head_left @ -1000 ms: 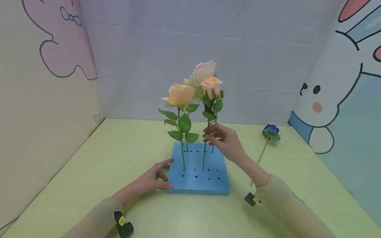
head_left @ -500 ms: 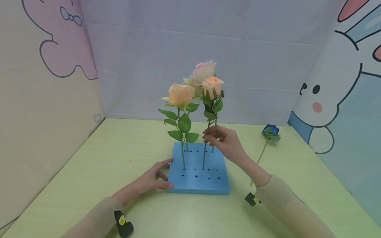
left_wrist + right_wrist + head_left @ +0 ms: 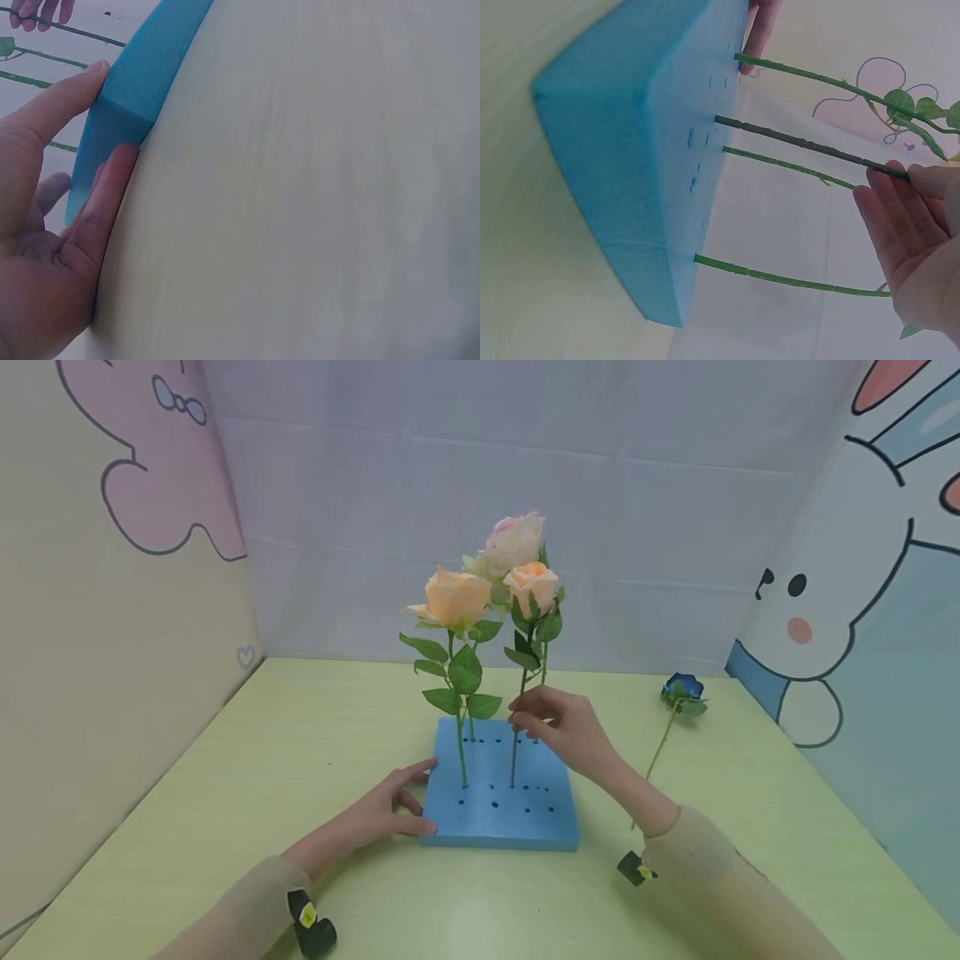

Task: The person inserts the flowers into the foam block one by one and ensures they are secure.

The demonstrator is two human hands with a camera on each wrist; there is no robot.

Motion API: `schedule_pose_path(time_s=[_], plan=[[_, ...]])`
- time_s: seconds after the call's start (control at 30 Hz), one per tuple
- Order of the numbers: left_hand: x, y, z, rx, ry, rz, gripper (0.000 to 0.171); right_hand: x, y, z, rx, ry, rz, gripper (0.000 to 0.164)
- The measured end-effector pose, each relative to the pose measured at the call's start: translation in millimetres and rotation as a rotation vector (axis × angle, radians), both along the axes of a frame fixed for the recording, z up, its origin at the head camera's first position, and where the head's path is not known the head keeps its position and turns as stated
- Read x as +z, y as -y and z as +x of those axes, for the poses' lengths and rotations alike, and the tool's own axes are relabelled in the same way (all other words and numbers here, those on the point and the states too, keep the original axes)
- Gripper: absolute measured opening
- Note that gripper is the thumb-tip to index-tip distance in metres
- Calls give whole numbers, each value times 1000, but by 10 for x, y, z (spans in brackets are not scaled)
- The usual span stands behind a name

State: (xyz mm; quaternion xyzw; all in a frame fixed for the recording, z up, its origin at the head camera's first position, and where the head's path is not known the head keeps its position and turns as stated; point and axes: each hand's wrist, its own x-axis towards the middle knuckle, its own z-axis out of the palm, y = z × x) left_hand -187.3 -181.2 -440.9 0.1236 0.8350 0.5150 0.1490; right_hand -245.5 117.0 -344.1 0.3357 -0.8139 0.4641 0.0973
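Note:
My right hand [image 3: 570,731] pinches the dark stem of a peach rose [image 3: 532,587] between thumb and fingertips. The lower end of that stem [image 3: 802,142] stands in a hole of the blue foam block [image 3: 480,831]. My left hand [image 3: 386,806] rests against the block's left side, fingers spread and fairly straight. In the left wrist view, its thumb and fingers touch the foam edge [image 3: 142,82]. A yellow-peach rose [image 3: 456,599] stands upright in the block at left. Behind it rises a large pale pink flower [image 3: 513,545], partly covered by the peach rose.
A blue rose [image 3: 681,687] lies on the table [image 3: 330,710] at the right, its stem end beside my right sleeve. More holes dot the block's top. A plain pale cloth [image 3: 360,552] hangs behind, with cartoon-printed panels on both sides.
My right hand has slid down a little along the stem. The peach rose's head has dropped slightly and shifted left. My left hand stays against the block.

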Motion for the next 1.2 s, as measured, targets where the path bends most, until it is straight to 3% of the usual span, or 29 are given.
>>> schedule_pose_path(time_s=[0.43,1.2], plan=[[-3,-3,4,0,3,-7,96,-52,28,45,38,41,-4,11],[19,-3,11,-1,-2,-12,95,-100,30,65,33,25,9,10]])
